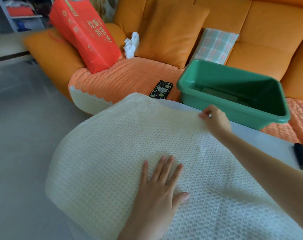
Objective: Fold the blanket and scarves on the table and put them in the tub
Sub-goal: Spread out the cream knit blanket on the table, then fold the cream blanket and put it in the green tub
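A cream knitted blanket (123,153) lies spread over most of the white table (261,137) and hangs over its left edge. My left hand (159,184) rests flat on the blanket's middle with straight fingers. My right hand (215,118) pinches the blanket's far edge, just in front of the green tub (208,99). The tub stands on the sofa beyond the table's far edge. A dark cloth (302,158), perhaps a scarf, shows at the table's right edge, mostly cut off.
An orange sofa (268,32) runs along the back with an orange knitted throw (123,78) on its seat. On the sofa are a red paper bag (85,35), a white crumpled item (131,45), a plaid cushion (215,45) and a black phone (161,90). Grey floor lies left.
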